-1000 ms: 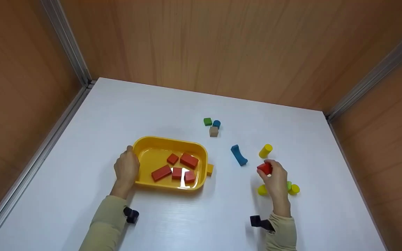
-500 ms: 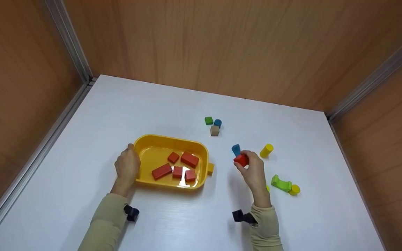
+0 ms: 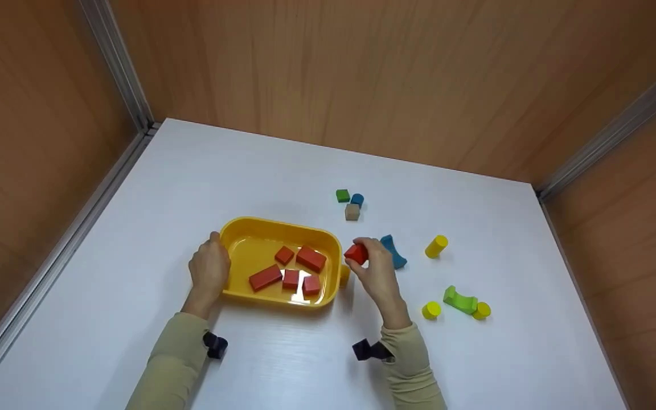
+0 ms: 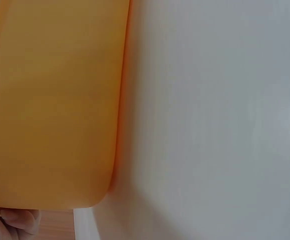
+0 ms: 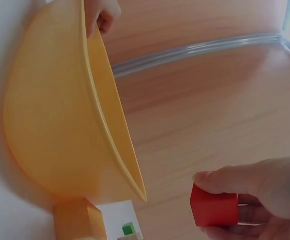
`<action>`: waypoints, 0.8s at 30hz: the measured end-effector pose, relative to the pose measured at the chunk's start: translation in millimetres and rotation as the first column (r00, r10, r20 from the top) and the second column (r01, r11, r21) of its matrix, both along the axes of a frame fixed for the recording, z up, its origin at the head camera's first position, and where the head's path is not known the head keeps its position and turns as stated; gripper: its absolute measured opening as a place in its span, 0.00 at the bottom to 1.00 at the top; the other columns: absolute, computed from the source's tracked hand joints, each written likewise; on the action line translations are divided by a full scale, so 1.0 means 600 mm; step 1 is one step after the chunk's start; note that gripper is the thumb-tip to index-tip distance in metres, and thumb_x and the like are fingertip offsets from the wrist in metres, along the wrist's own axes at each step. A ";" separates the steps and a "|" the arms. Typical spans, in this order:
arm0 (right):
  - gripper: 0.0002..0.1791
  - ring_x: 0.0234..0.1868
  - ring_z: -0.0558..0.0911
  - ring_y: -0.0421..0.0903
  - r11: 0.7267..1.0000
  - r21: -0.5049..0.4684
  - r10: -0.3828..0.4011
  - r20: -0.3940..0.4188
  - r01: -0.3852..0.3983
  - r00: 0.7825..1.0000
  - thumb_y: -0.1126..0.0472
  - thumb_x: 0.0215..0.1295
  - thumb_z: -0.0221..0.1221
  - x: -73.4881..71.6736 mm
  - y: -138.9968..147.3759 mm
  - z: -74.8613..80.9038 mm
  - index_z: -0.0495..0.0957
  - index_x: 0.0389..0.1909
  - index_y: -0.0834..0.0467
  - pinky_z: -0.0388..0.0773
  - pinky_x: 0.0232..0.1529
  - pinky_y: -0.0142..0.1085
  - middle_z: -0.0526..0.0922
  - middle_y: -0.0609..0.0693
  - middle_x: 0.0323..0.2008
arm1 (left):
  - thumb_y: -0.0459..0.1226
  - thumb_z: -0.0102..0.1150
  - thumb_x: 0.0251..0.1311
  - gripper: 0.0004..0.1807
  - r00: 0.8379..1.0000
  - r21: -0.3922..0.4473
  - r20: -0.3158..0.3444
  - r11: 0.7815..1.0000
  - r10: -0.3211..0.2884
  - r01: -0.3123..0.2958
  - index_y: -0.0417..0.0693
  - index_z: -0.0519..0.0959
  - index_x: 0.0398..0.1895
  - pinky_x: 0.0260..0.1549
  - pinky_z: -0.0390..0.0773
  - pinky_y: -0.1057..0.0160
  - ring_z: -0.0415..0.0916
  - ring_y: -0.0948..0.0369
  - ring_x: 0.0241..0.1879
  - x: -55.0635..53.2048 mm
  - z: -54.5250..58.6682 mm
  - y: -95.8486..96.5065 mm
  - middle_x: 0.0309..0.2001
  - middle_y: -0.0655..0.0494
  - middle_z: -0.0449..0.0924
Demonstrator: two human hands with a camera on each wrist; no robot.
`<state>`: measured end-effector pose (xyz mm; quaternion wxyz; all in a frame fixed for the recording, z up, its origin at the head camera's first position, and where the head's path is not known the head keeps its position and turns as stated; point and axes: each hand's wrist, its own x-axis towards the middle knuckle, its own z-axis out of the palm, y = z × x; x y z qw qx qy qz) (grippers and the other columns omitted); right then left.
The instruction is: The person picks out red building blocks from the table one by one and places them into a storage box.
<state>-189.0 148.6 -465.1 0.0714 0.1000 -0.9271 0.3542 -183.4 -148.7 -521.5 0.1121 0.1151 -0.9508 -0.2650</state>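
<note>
A yellow bin [image 3: 242,228] stands on the white table with several red blocks [image 3: 266,277] lying inside it. My left hand [image 3: 210,267] grips its left rim; in the left wrist view the bin's side wall [image 4: 55,110] fills much of the picture and only a bit of the fingers shows. Just off the bin's right end, my right hand [image 3: 378,273] pinches a red block [image 3: 356,254] between thumb and fingers. The right wrist view shows this red block [image 5: 213,207] up close, apart from the bin's rim [image 5: 97,100].
Behind my right hand lies a blue curved block [image 3: 394,253]. Farther back sit a green block [image 3: 343,196], a blue block [image 3: 357,199] and a wooden cube [image 3: 352,212]. To the right are a yellow cylinder [image 3: 437,246], a lime arch block [image 3: 460,300] and two more yellow pieces.
My right hand has carried the red block leftward, from among the yellow and lime blocks to beside the bin's right end. The left hand still holds the bin's rim.
</note>
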 end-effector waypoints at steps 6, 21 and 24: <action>0.21 0.44 0.75 0.47 0.997 -0.039 0.065 0.048 -0.063 0.997 0.66 0.49 0.63 0.001 -0.039 -0.001 0.72 0.46 0.63 0.73 0.44 0.35 0.75 0.55 0.43 | 0.28 0.41 0.61 0.10 1.000 -0.003 0.006 1.000 0.005 -0.005 0.30 0.67 0.42 0.21 0.74 0.49 0.76 0.43 0.27 -0.002 -0.003 0.000 0.29 0.35 0.75; 0.20 0.45 0.74 0.48 0.977 -0.027 0.211 -0.035 -0.212 0.977 0.64 0.50 0.63 -0.008 -0.120 -0.017 0.72 0.46 0.63 0.71 0.47 0.35 0.74 0.55 0.44 | 0.30 0.39 0.62 0.10 0.999 0.013 0.052 1.000 0.010 -0.011 0.31 0.66 0.43 0.26 0.75 0.48 0.75 0.43 0.30 -0.003 -0.001 0.000 0.30 0.36 0.74; 0.20 0.42 0.75 0.48 0.969 -0.007 0.246 -0.070 -0.247 0.967 0.65 0.49 0.64 -0.010 -0.136 -0.022 0.73 0.44 0.64 0.72 0.45 0.35 0.75 0.55 0.42 | 0.29 0.39 0.62 0.10 0.999 0.013 0.041 1.000 0.011 -0.011 0.31 0.66 0.42 0.25 0.74 0.49 0.75 0.43 0.29 -0.003 -0.002 0.000 0.30 0.36 0.74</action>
